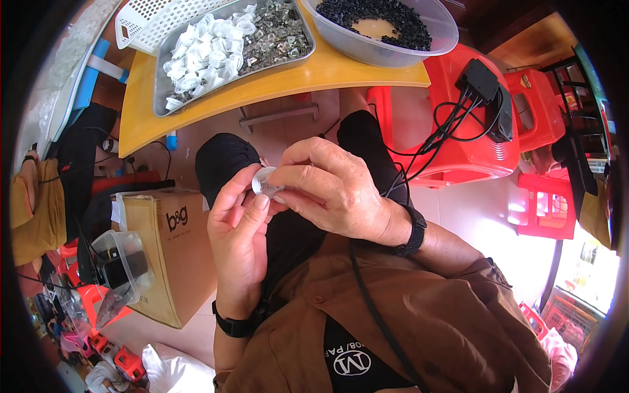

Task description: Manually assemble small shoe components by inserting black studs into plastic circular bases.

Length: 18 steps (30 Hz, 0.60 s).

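Observation:
Above my lap, my left hand (242, 213) grips a small round white plastic piece (266, 181) between thumb and fingers. My right hand (331, 187) closes on its right side, fingertips pinched against it; whether a smaller part is between them is hidden. On the table ahead, a metal tray (308, 57) carries a heap of similar white plastic pieces (206, 56) on its left. Small grey and clear parts (278, 39) fill its right side.
A wooden table (341, 77) holds a translucent basin (393, 57) of small black pieces and a white perforated basket (147, 23). Red stools (452, 150) with a black cabled device (479, 80) stand right; a cardboard box (173, 255) stands left. A black cable (373, 295) crosses my shirt.

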Available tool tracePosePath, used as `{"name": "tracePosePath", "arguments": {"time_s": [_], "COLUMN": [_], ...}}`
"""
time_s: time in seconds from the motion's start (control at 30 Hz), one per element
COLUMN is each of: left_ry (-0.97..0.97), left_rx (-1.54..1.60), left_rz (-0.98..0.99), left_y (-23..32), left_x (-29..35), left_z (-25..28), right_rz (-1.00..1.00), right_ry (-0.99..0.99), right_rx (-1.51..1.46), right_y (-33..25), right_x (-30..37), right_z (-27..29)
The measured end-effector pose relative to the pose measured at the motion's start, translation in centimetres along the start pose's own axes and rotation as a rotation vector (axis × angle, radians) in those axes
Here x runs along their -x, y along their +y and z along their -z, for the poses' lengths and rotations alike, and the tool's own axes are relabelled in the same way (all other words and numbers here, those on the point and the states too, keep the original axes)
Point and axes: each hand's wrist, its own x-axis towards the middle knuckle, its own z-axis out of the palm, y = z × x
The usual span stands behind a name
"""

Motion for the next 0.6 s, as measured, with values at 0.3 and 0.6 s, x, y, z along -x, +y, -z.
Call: {"name": "tracePosePath", "arguments": {"time_s": [0.3,0.6], "left_ry": [-0.003,0.185], "left_rx": [-0.103,-0.068], "left_rz": [-0.131,-0.089], "left_y": [-0.3,-1.3], "left_x": [-0.3,-1.1], "left_z": [0.1,0.7], "right_rz": [0.156,0.046], "right_ry": [-0.117,-0.208], "right_rx": [0.255,0.214], "right_y": [-0.9,-1.5], "right_x": [-0.6,-0.5], "right_z": [1.2,1.2]}}
